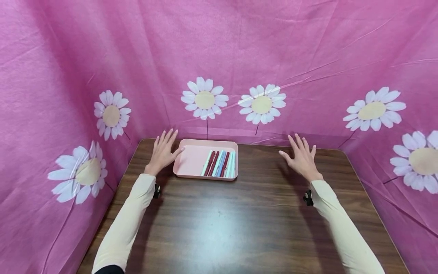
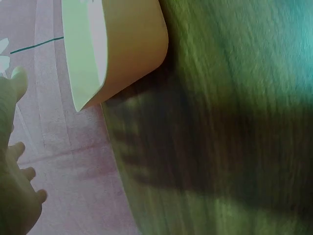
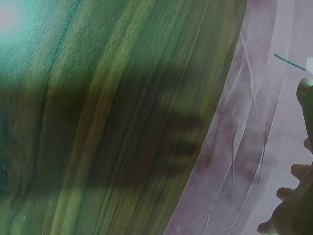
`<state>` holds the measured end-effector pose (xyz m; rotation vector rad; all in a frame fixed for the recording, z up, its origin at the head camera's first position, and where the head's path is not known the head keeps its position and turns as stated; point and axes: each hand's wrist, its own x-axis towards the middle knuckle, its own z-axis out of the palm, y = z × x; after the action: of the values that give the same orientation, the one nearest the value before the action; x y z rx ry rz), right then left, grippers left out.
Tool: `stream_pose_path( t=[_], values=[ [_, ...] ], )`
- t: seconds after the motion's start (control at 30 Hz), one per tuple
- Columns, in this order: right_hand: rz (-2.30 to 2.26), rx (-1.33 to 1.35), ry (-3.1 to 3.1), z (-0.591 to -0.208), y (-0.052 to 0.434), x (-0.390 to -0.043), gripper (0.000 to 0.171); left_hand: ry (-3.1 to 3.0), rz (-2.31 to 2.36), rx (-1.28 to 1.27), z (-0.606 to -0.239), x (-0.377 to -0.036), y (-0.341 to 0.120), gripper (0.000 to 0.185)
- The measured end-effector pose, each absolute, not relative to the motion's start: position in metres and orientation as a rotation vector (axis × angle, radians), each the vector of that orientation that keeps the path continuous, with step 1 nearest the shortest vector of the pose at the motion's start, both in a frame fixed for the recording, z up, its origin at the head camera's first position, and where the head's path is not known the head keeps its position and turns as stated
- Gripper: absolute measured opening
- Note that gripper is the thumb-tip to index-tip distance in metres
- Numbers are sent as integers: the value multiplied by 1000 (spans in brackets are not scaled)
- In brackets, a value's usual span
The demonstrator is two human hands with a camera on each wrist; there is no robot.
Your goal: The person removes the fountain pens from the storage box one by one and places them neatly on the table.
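My left hand (image 1: 163,151) flat, fingers spread, thumb just by pink tray (image 1: 190,160) w/ pens (image 1: 220,164), tray at table's (image 1: 239,220) back edge, right hand (image 1: 301,156) spread wide, well apart from tray.

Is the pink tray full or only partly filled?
Partly filled. The pink tray holds pens bunched along its right side; its left half is bare.

Glossy dark wood table (image 1: 239,224), smooth pink plastic tray (image 1: 191,160), creased cloth backdrop (image 1: 273,45)
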<state>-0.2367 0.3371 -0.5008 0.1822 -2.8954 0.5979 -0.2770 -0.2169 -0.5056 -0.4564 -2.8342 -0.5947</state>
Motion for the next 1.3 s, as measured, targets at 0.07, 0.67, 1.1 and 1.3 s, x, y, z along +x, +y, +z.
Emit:
stream_pose_path(
  t=[0.07,0.67,1.1,1.3],
  values=[
    [605,199,-2884,-501,333,-237,81,-2846,-636,-432,-509,-276,-218,80],
    [599,289,-2835,-501,301,-248,80,-2834,-656,-492,-525,-268,-215,75],
    [592,339,-2826,-505,286,-246,79,-2870,-675,-533,-530,-265,-210,73],
    [574,372,-2822,-506,279,-245,80,-2857,-737,-571,-530,-263,-208,73]
  ],
)
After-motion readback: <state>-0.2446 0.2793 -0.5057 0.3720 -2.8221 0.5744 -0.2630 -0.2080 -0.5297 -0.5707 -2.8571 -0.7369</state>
